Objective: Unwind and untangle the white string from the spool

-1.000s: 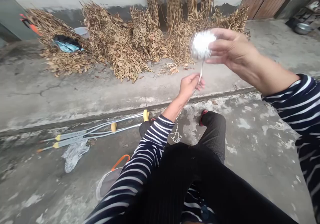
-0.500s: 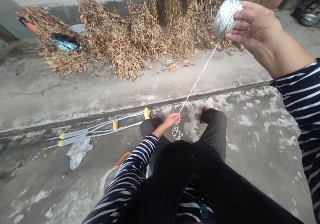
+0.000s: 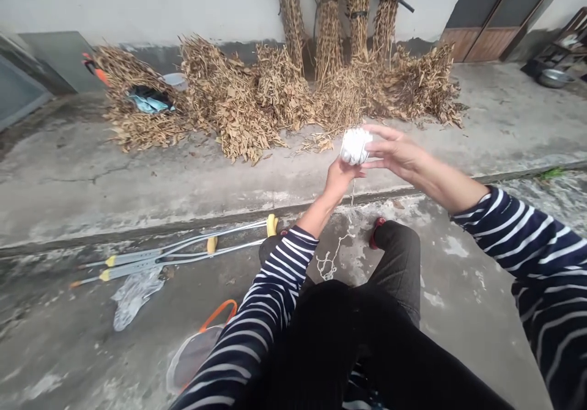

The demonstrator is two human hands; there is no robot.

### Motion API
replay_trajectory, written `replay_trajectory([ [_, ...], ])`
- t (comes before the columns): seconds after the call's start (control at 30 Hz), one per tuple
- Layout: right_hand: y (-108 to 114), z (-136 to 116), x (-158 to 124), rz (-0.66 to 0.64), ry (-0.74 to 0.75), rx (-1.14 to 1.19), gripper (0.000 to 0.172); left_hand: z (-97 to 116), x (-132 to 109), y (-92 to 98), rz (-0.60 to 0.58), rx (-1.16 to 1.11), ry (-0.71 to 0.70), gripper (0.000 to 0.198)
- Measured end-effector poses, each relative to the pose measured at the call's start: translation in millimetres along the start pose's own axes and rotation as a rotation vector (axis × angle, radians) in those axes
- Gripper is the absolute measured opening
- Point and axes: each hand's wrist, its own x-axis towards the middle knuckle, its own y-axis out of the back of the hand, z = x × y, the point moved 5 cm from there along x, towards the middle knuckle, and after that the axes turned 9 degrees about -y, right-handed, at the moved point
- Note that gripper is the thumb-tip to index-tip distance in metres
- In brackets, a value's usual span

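Note:
A ball of white string is held up in front of me between both hands. My right hand grips it from the right, its fingers and thumb curved against the side. From below and left, my left hand closes at the ball's underside; some of its fingers are hidden behind the ball. A loose strand hangs from there to the ground, where slack white string lies in loops between my feet.
Dry plant stalks lie heaped along the wall, with tied bundles upright behind. A pair of crutches, a clear plastic bag and a container with an orange handle are at left. A low concrete step crosses ahead.
My right hand has brought the ball down and left, and my left hand has risen to meet it. The stretched string has gone slack, and more of it hangs down. The view has tilted up.

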Motion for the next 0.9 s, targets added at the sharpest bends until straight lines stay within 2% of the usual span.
replay_trajectory([
  [0.1,-2,10,0,-0.021,-0.055,0.033,0.050,2,-12,-4.7,0.071,0.034,0.061,0.021],
  [0.17,-1,14,0,-0.031,-0.070,0.034,0.049,-1,-24,-2.0,0.055,0.072,0.118,0.016],
  [0.33,14,20,9,0.059,0.007,-0.022,0.046,-5,-52,5.8,-0.064,0.160,0.274,0.013],
  [0.47,28,27,23,0.157,0.083,-0.083,0.055,-1,-76,7.1,-0.195,0.228,0.401,0.011],
  [0.57,33,35,31,0.193,0.154,-0.190,0.062,11,-87,9.1,-0.279,0.272,0.430,0.014],
  [0.67,36,44,35,0.239,0.274,-0.418,0.065,32,-85,13.9,-0.361,0.340,0.395,0.015],
  [0.77,36,55,38,0.253,0.347,-0.575,0.064,57,-72,20.0,-0.440,0.427,0.347,0.017],
  [0.9,28,73,37,0.145,0.351,-0.582,0.067,88,-46,25.7,-0.456,0.514,0.278,0.026],
])
